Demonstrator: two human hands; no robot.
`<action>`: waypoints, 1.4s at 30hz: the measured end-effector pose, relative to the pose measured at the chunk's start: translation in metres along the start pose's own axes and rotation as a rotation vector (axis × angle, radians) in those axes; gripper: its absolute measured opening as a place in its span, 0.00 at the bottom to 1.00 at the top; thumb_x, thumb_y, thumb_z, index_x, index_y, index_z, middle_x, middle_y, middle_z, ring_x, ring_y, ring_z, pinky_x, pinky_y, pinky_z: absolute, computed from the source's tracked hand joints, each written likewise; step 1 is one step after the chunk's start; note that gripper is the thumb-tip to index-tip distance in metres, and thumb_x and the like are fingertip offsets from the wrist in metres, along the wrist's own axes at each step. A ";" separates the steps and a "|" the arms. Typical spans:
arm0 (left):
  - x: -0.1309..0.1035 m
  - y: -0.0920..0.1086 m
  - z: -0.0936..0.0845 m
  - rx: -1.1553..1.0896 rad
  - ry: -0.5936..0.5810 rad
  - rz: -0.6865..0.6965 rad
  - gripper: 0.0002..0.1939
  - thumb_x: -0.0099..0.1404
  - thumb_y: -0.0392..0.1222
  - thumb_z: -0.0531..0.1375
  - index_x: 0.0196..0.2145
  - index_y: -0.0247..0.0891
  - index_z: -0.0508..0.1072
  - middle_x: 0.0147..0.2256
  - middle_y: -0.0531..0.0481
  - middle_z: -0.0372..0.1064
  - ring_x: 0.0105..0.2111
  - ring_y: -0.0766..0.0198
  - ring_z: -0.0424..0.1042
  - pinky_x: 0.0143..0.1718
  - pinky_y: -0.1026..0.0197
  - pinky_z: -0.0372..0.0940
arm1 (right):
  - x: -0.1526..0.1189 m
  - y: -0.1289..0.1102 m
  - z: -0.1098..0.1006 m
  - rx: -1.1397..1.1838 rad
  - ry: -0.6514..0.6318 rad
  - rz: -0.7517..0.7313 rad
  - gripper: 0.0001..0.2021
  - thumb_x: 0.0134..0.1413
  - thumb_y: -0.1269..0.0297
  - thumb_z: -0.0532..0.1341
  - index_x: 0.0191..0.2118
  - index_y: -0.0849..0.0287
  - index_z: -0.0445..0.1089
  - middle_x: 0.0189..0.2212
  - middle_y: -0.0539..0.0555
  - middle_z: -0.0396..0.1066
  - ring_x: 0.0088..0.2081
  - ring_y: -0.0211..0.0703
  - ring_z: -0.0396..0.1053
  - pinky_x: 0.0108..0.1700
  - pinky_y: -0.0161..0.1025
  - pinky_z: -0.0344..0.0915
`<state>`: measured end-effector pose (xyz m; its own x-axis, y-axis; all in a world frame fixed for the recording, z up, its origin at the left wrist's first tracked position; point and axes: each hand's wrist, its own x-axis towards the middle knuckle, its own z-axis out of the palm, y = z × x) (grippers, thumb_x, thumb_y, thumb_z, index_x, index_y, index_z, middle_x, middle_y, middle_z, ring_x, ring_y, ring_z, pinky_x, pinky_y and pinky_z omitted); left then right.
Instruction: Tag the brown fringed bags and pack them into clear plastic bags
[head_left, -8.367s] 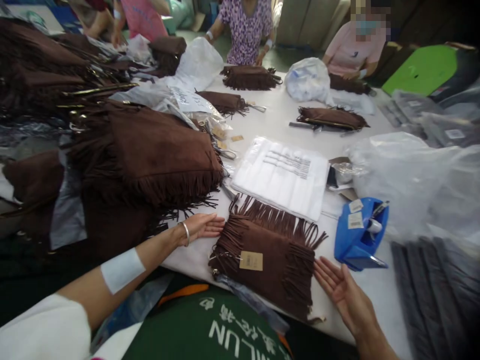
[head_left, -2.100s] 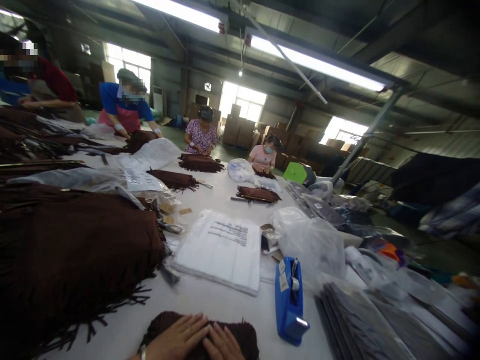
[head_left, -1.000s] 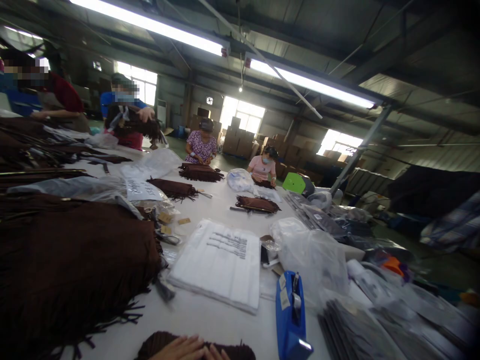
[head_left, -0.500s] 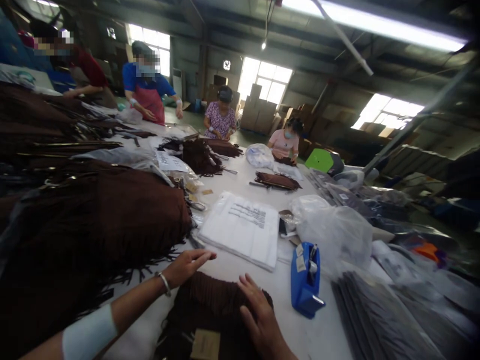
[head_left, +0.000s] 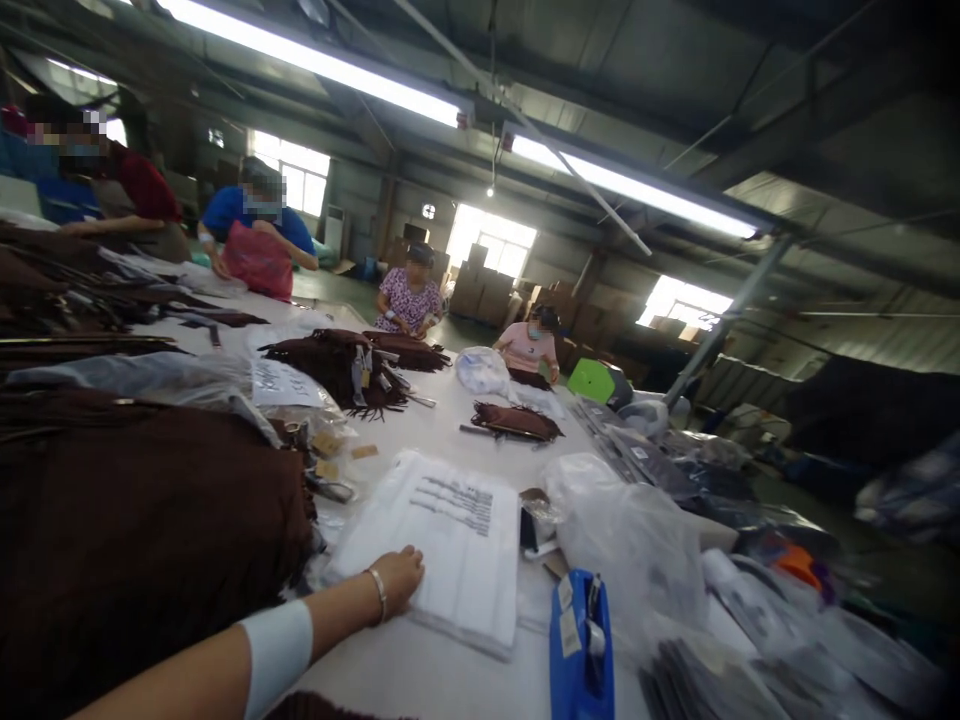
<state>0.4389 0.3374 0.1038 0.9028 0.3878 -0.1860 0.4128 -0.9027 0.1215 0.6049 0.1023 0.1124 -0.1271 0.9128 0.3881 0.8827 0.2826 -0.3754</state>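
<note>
Flat white stack of printed plastic bags [head_left: 442, 540], lying mid-table on the white work table [head_left: 420, 680], between the brown heap and the blue dispenser.

White, rectangular, thin layered edges showing along the near side; block of black printed lines on the top face, too small to read. Left hand [head_left: 397, 578]: one in view, laid on the stack's near left corner, fingers curled loosely and pressed down on the top sheet, nothing clasped; metal bangle at the wrist, white band on the forearm. Right hand: out of view. One blue plastic tape dispenser [head_left: 581, 650] just right of the stack. One large heap of dark brown fringed suede bags [head_left: 142, 540] to the left. One crumpled clear plastic bag [head_left: 630, 540] to the right. Four people at the far end.
</note>
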 end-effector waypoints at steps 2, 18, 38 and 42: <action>0.005 0.000 0.001 0.001 -0.015 0.021 0.16 0.53 0.34 0.63 0.41 0.26 0.74 0.45 0.32 0.66 0.46 0.46 0.65 0.44 0.49 0.66 | 0.003 0.027 -0.025 0.028 0.053 0.071 0.26 0.63 0.55 0.51 0.64 0.41 0.46 0.60 0.54 0.55 0.54 0.48 0.63 0.48 0.47 0.70; -0.014 0.001 0.012 0.139 -0.005 0.107 0.11 0.64 0.28 0.51 0.38 0.29 0.73 0.39 0.37 0.69 0.41 0.50 0.69 0.38 0.50 0.70 | -0.001 0.055 -0.042 0.168 0.378 0.177 0.34 0.58 0.74 0.39 0.61 0.24 0.34 0.56 0.33 0.57 0.56 0.45 0.54 0.33 0.35 0.74; -0.005 -0.027 0.008 -0.436 0.230 -0.267 0.10 0.64 0.41 0.51 0.31 0.34 0.69 0.34 0.45 0.70 0.37 0.60 0.70 0.39 0.62 0.61 | 0.002 0.049 -0.042 0.030 0.369 0.171 0.28 0.63 0.59 0.44 0.60 0.25 0.28 0.58 0.31 0.53 0.56 0.47 0.58 0.38 0.47 0.74; -0.006 -0.027 0.007 -0.649 0.243 -0.212 0.07 0.55 0.39 0.56 0.32 0.34 0.71 0.33 0.47 0.71 0.36 0.59 0.70 0.40 0.60 0.63 | 0.008 0.041 -0.024 0.111 0.401 0.137 0.30 0.64 0.56 0.47 0.64 0.33 0.27 0.61 0.46 0.52 0.56 0.50 0.60 0.48 0.52 0.70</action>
<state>0.4216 0.3579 0.0953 0.7658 0.6406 -0.0572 0.5024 -0.5403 0.6751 0.6512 0.1144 0.1206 0.1930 0.7634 0.6164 0.8224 0.2168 -0.5260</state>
